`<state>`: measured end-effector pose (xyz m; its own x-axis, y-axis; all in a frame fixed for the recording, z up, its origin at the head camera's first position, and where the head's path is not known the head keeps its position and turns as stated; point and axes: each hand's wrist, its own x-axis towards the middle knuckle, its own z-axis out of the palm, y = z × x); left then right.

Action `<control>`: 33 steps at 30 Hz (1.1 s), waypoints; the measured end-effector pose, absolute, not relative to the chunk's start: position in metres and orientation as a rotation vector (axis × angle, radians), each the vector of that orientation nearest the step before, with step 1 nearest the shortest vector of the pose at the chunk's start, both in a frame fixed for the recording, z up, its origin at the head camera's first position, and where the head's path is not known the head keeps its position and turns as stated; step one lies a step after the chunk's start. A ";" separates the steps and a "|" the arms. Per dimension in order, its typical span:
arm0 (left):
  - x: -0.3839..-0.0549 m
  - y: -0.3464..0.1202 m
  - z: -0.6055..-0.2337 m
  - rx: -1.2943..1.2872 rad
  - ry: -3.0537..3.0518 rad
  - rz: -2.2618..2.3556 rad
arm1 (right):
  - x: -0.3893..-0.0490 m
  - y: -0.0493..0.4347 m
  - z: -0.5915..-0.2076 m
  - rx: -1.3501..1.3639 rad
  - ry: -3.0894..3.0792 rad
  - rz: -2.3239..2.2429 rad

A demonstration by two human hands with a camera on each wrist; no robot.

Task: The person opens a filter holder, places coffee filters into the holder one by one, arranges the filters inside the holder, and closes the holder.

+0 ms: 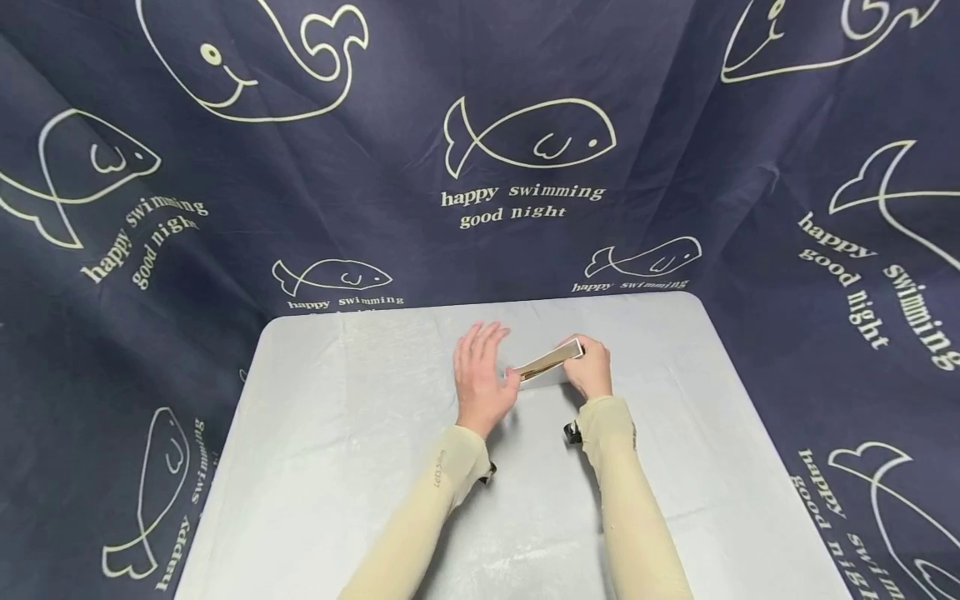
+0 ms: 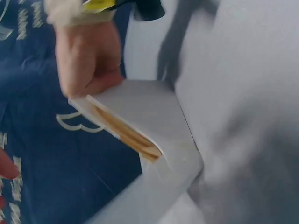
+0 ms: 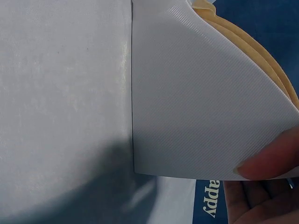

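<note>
A white, finely ribbed holder (image 3: pixel 196 102) stands on the table, its top sloping down in a curve. Inside it are thin brown paper sheets (image 3: pixel 261 51) with rounded edges, resembling coffee filters. My right hand (image 1: pixel 592 367) grips the holder's right end, the thumb on the near face and the fingers behind it. At the other end my left hand (image 1: pixel 478 379) is raised with its fingers spread and straight, the thumb right by the holder's low left end. Only a few left fingertips (image 2: pixel 7 168) show at the edge of the left wrist view.
The holder is on a table (image 1: pixel 360 433) under a pale grey cover, toward its far side. Behind it and at both sides hangs a dark blue curtain (image 1: pixel 495 258) with fish drawings and lettering. Small black devices sit on both wrists, under cream sleeves (image 1: pixel 420 517).
</note>
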<state>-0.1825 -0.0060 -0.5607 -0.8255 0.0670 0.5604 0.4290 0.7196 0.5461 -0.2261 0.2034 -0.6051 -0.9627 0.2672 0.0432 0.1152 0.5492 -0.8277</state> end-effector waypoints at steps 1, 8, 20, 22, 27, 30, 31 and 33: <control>-0.183 -0.012 -0.561 -0.342 -2.388 -1.014 | -0.226 0.204 -0.605 -0.325 -2.618 1.376; -0.188 -0.046 -0.581 -0.033 -2.287 -1.828 | -0.225 0.207 -0.606 -0.319 -2.623 1.388; -0.193 -0.060 -0.600 -0.015 -2.515 -2.165 | -0.225 0.208 -0.603 -0.327 -2.620 1.386; -0.194 -0.061 -0.601 -0.032 -2.552 -2.139 | -0.224 0.209 -0.604 -0.340 -2.621 1.389; -0.195 -0.063 -0.602 -0.083 -2.600 -2.129 | -0.223 0.208 -0.604 -0.349 -2.612 1.390; -0.198 -0.063 -0.600 -0.107 -2.610 -2.110 | -0.225 0.206 -0.604 -0.336 -2.607 1.398; -0.198 -0.063 -0.600 -0.115 -2.608 -2.110 | -0.225 0.206 -0.604 -0.333 -2.604 1.401; -0.200 -0.062 -0.599 -0.135 -2.599 -2.120 | -0.226 0.204 -0.604 -0.328 -2.597 1.413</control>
<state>-0.1997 -0.0616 -0.5989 -0.9737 0.1966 -0.1148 -0.0730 0.2078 0.9754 -0.2256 0.2044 -0.6042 -0.9620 0.2702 0.0406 0.1126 0.5275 -0.8420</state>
